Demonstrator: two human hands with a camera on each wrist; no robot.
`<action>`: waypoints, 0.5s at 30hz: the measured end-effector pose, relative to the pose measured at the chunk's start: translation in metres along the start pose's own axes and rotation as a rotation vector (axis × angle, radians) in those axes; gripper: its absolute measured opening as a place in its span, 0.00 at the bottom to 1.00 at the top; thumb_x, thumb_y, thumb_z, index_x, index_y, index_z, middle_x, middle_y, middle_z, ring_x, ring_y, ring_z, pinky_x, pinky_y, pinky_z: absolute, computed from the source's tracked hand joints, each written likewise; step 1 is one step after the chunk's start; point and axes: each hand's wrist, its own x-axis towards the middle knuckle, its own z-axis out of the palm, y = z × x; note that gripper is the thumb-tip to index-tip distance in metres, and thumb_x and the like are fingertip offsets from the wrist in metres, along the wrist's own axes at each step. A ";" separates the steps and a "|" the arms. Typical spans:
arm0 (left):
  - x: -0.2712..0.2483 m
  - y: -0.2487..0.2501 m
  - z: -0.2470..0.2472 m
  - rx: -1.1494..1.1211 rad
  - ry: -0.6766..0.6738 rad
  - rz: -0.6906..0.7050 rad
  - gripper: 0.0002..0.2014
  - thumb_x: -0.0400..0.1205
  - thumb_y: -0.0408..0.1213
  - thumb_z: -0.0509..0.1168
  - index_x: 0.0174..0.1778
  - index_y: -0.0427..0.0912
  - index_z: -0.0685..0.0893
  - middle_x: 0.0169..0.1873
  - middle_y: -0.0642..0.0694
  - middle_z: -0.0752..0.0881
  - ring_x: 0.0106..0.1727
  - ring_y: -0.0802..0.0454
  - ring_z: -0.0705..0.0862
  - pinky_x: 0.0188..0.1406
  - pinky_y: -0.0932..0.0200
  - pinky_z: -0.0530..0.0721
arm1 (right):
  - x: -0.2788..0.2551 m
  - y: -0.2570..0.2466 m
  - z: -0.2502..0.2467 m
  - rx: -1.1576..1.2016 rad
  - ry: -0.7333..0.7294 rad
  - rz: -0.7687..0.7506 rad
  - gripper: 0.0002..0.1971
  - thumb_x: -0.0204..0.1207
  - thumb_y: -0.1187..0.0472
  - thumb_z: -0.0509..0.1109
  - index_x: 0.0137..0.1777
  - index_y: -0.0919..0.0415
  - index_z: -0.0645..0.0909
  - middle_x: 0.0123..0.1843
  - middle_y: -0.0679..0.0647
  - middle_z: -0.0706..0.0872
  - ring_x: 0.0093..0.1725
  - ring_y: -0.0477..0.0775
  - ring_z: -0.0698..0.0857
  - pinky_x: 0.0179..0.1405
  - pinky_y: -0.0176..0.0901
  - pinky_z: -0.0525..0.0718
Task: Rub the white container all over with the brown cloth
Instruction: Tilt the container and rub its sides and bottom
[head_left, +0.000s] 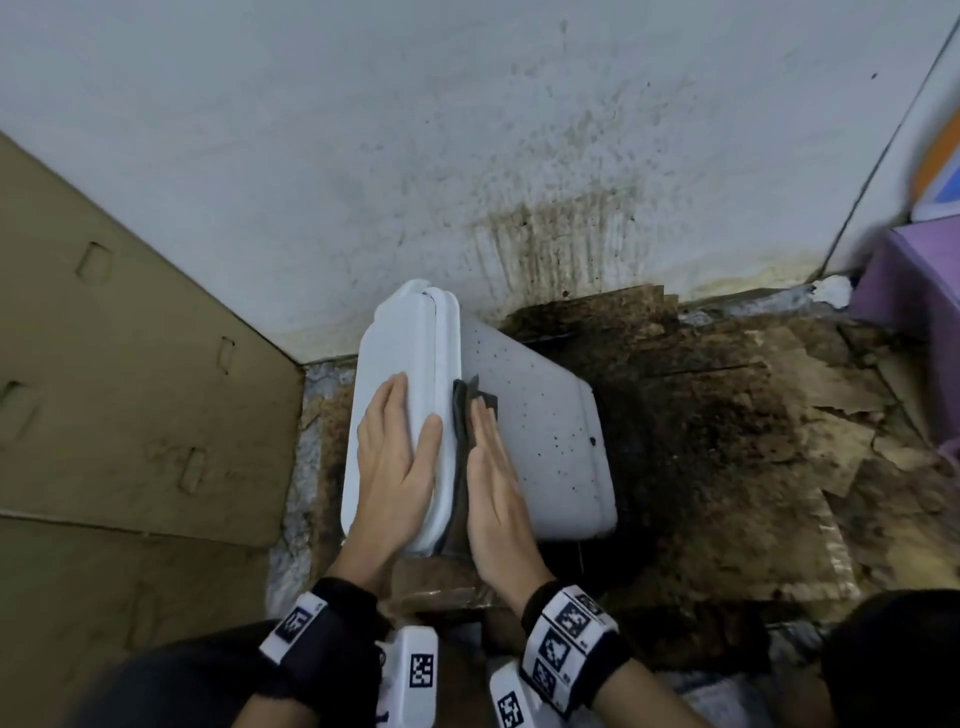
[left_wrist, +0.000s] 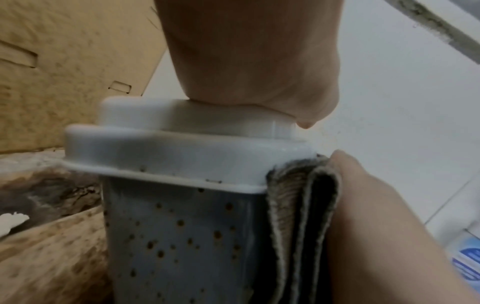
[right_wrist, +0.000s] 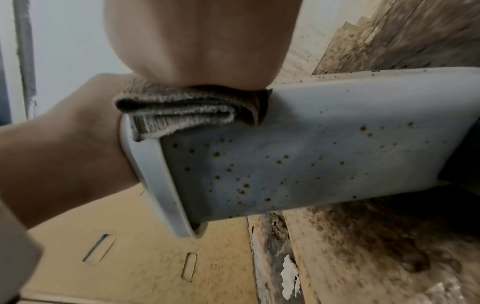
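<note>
The white container lies on its side, speckled with dark spots, its lid facing left. My left hand lies flat on the lid with straight fingers; the left wrist view shows its palm pressing on the lid. The folded brown cloth sits against the container's upper side, just right of the lid rim. My right hand presses flat on the cloth with straight fingers. In the right wrist view the cloth is squeezed between that hand and the container.
A cardboard sheet leans at the left. A white wall with brown stains rises behind. Torn, dirt-blackened cardboard covers the floor to the right. A purple box stands at the far right.
</note>
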 end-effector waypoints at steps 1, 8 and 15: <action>0.000 -0.002 -0.002 -0.005 -0.007 -0.011 0.36 0.89 0.62 0.49 0.92 0.51 0.55 0.90 0.55 0.57 0.85 0.70 0.51 0.87 0.62 0.46 | 0.001 0.002 0.002 -0.033 -0.004 -0.003 0.25 0.93 0.46 0.43 0.89 0.38 0.49 0.90 0.30 0.49 0.88 0.31 0.46 0.89 0.40 0.45; -0.001 -0.012 -0.010 -0.046 -0.030 -0.041 0.35 0.90 0.59 0.54 0.93 0.54 0.52 0.85 0.68 0.53 0.88 0.69 0.51 0.90 0.54 0.50 | 0.011 0.050 -0.009 -0.346 -0.026 -0.002 0.27 0.93 0.47 0.41 0.91 0.45 0.42 0.92 0.36 0.41 0.89 0.33 0.39 0.90 0.45 0.41; -0.001 -0.017 -0.015 -0.056 -0.010 -0.036 0.37 0.89 0.58 0.55 0.92 0.51 0.54 0.85 0.67 0.55 0.90 0.62 0.54 0.92 0.44 0.54 | 0.019 0.092 -0.035 -0.322 0.062 0.174 0.28 0.94 0.48 0.43 0.91 0.45 0.41 0.91 0.37 0.38 0.88 0.32 0.36 0.91 0.54 0.42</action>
